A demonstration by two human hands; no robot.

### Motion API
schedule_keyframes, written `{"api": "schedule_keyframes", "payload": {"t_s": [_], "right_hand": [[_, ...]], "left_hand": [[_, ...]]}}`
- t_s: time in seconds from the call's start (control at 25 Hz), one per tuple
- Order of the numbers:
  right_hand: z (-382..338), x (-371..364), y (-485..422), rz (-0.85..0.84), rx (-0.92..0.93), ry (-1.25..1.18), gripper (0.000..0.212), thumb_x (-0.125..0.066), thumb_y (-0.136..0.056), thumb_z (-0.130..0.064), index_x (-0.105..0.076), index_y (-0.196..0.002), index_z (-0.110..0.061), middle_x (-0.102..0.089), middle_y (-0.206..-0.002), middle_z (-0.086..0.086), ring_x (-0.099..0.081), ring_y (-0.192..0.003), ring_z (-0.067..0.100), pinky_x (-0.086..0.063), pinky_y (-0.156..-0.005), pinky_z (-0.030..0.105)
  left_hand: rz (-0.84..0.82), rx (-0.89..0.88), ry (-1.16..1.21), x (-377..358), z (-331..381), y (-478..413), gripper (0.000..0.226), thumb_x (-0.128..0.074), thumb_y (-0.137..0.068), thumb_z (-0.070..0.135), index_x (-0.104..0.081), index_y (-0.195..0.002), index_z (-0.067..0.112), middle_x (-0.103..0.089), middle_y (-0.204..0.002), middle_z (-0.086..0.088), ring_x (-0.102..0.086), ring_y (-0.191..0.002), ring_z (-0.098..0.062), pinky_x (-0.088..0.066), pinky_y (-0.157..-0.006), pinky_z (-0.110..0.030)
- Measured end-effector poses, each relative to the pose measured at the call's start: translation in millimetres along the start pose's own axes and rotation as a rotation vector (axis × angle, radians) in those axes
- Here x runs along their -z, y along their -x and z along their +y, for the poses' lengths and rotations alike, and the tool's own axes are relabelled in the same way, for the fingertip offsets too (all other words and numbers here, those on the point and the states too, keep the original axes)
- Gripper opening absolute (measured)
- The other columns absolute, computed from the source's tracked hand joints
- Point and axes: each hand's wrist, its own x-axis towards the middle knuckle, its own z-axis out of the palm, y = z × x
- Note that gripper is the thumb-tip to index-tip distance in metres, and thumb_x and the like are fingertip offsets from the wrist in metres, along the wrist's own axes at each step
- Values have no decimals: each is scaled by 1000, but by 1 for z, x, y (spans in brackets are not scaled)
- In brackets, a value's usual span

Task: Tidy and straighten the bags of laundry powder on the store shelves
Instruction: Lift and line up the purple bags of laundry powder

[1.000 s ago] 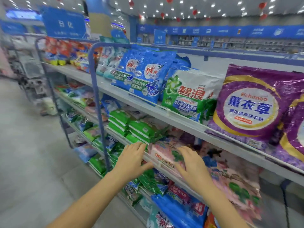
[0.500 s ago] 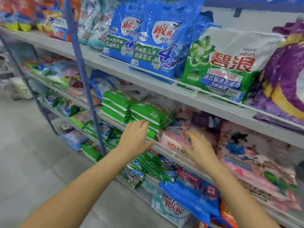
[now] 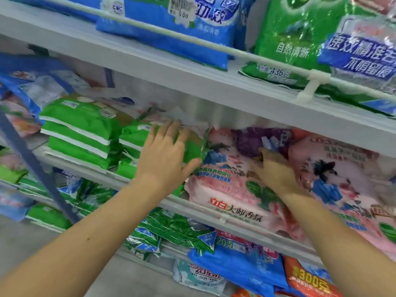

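Reaching onto the middle shelf (image 3: 92, 168), the left hand (image 3: 165, 155) lies flat with fingers spread wide on a green pack (image 3: 194, 147), just beside a green stack (image 3: 79, 131) of three. The right hand (image 3: 276, 170) digs in over the pink bag (image 3: 231, 196) marked 立白 大师香氛, too blurred to tell its grip. A second pink bag (image 3: 347, 181) sits alongside, and the upper shelf (image 3: 171, 76) overhangs close above, carrying a big green bag (image 3: 289, 39) reading 自然清新, 436克.

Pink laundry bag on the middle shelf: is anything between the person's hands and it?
Nothing visible does. The right hand lies directly on the pink bag. The left hand rests spread on the green bags beside it, thumb at the pink bag's edge.
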Motion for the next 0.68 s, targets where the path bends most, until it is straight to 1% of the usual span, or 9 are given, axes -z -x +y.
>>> {"api": "schedule_keyframes", "payload": {"t_s": [0.08, 0.12, 0.24, 0.28, 0.4, 0.48, 0.52, 0.6, 0.68], "right_hand": [[0, -9, -20, -34, -58, -88, 42, -58, -88, -36, -54, -123, -12, -28, -153, 6, -40, -132, 27, -41, -97, 33], [-2, -14, -28, -57, -86, -107, 43, -58, -88, -39, -54, -124, -15, -28, -153, 5, -38, -133, 26, -40, -98, 33], [-5, -23, -44, -29, -98, -33, 41, -59, -87, -39, -55, -121, -16, -49, -135, 11, -46, -123, 31, -42, -90, 35], [-4, -26, -47, -24, -106, -11, 40, -58, -88, -38, -56, -120, -15, -53, -130, 12, -47, -120, 32, -43, -88, 36], [-7, -35, -56, -38, -141, 118, 32, -52, -92, -35, -63, -114, -14, -56, -125, 16, -53, -114, 33, -44, -82, 36], [-9, -35, -58, -15, -141, 120, 29, -47, -95, -29, -65, -109, -11, -56, -125, 21, -54, -112, 35, -42, -80, 35], [-8, -32, -55, -2, -142, 73, 27, -47, -95, -26, -66, -104, -9, -59, -119, 22, -56, -107, 36, -41, -77, 35], [-4, -23, -41, 56, -102, -22, 22, -49, -94, -21, -65, -92, -7, -65, -99, 20, -60, -91, 36, -36, -66, 34], [-1, -14, -16, 224, 25, -88, 16, -56, -91, -15, -64, -80, -5, -67, -78, 17, -62, -72, 34, -33, -57, 31]], "left_hand": [[19, -2, 38, -19, -4, -4, 74, -31, -84, 60, -53, -127, 4, -54, -130, -20, -46, -126, -34, -29, -108, -51], [26, -6, 54, -26, -6, -3, 73, -31, -83, 59, -56, -124, 3, -57, -126, -20, -50, -123, -34, -32, -106, -51], [77, -28, 73, -38, -10, 2, 71, -33, -85, 58, -56, -124, 3, -58, -126, -18, -50, -123, -33, -31, -106, -50], [85, -36, 79, -39, -10, 2, 71, -33, -85, 58, -56, -124, 3, -57, -127, -18, -50, -123, -33, -31, -107, -50], [111, -48, 77, -42, -10, 1, 70, -32, -86, 57, -58, -122, 3, -58, -126, -18, -52, -121, -34, -33, -105, -51], [118, -48, 84, -43, -11, 1, 69, -32, -86, 57, -59, -121, 3, -59, -125, -18, -53, -120, -34, -34, -104, -52], [124, -55, 79, -43, -12, 1, 69, -32, -86, 57, -59, -121, 3, -59, -125, -18, -53, -120, -33, -34, -104, -52], [118, -67, 67, -43, -13, 1, 69, -32, -86, 57, -59, -121, 3, -59, -126, -18, -53, -121, -33, -34, -104, -52], [114, -62, 57, -44, -14, 2, 71, -30, -87, 58, -59, -121, 4, -58, -126, -17, -52, -121, -33, -34, -105, -51]]}}
